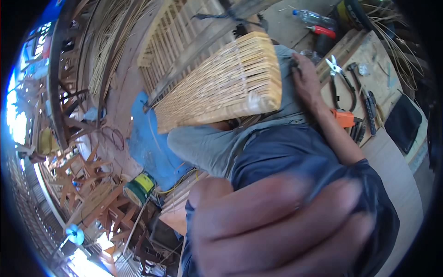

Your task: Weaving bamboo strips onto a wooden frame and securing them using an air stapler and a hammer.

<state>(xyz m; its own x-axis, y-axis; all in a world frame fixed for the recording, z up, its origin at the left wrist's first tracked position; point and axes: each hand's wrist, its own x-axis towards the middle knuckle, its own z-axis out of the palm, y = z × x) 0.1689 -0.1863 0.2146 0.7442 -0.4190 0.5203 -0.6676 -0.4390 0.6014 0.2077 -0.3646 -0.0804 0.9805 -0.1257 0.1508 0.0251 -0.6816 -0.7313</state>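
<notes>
My left hand (277,226) is large and blurred, close in front of the view, with its fingers bent and side by side. Whatever it may hold is hidden. On the grey trouser leg (287,69) rests my right hand (306,78), its thumb apart from the fingers and a dark gap between them. A woven panel of pale strips on a wooden frame (217,78) lies across my lap, its near corner close to my right hand. Behind it, slats of the same piece (173,39) run away.
At right, a board carries pliers (333,67), a hammer (353,68) and an orange-handled tool (342,117). A plastic bottle (316,19) and a red-capped tube (323,31) lie beyond. Left are blue cloth (147,138), a green tin (138,190) and wooden stars (85,168).
</notes>
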